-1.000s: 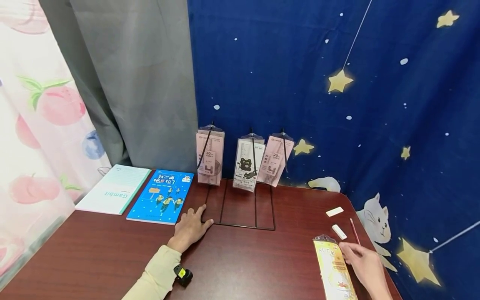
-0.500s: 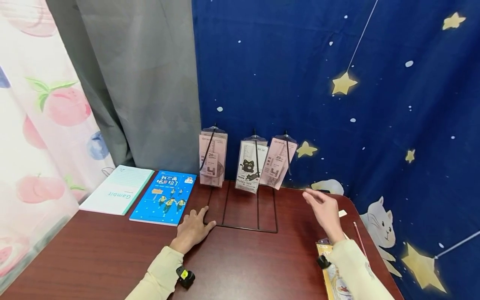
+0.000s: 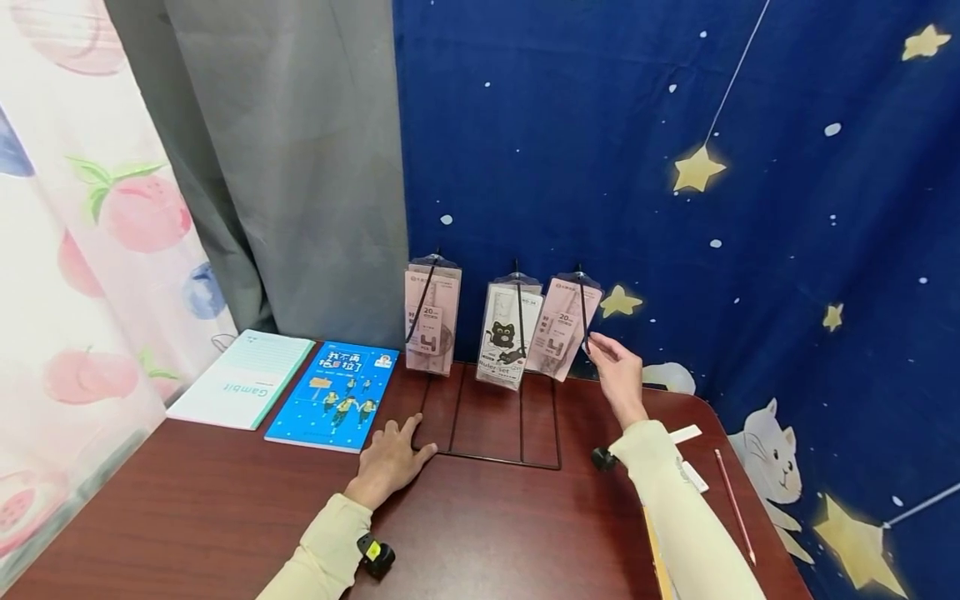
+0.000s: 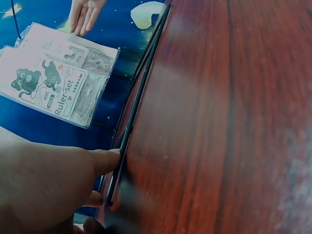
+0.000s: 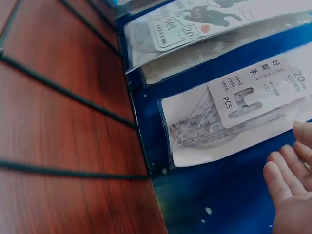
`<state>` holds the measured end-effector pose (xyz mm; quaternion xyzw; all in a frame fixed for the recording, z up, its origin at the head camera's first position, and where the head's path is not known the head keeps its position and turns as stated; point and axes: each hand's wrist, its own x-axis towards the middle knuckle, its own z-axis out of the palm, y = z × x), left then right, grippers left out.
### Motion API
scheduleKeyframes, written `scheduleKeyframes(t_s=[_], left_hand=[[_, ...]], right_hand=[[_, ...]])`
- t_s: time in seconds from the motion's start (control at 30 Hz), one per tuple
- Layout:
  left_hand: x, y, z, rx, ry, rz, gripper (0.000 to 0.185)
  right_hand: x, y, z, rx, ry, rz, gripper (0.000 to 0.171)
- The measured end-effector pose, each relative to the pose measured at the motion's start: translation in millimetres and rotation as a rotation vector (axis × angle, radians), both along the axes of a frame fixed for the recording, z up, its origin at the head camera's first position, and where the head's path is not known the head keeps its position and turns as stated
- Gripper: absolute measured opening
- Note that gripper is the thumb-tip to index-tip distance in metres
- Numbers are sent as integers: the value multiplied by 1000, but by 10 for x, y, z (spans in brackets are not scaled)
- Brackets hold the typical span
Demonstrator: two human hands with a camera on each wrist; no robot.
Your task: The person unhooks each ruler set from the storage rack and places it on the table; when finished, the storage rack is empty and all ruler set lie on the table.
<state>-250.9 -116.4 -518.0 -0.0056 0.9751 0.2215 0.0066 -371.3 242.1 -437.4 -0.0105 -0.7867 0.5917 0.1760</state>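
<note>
Ruler packs hang on a black wire rack (image 3: 487, 433) at the back of the tabletop (image 3: 187, 508). From the left: a pale green notebook (image 3: 240, 389) and a blue book (image 3: 335, 396) lie side by side. Left hand (image 3: 390, 462) rests flat, fingers spread, touching the rack's front left corner. On the hooks hang a pink pack (image 3: 431, 321), a cat-printed pack (image 3: 510, 342) and a tilted pink pack (image 3: 562, 333). Right hand (image 3: 618, 375) is raised just beside the tilted pack, fingers relaxed and slightly apart, gripping nothing; whether its fingertips touch the pack cannot be told. Further right lie a white eraser (image 3: 686, 433) and a pencil (image 3: 733, 504).
</note>
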Motion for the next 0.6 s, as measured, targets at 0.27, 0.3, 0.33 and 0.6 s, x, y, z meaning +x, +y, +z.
scheduleKeyframes(t_s=[0.27, 0.3, 0.33, 0.6], left_hand=[[-8, -18, 5, 3, 1, -2, 66], [-11, -17, 6, 6, 0, -3, 66], [-14, -15, 8, 8, -1, -4, 66], [-16, -9, 2, 11, -14, -1, 67]], right_hand=[[-108, -137, 14, -13, -32, -41, 46], [-114, -143, 18, -16, -27, -43, 45], [-119, -146, 21, -19, -25, -48, 45], [-112, -150, 27, -68, -14, -46, 34]])
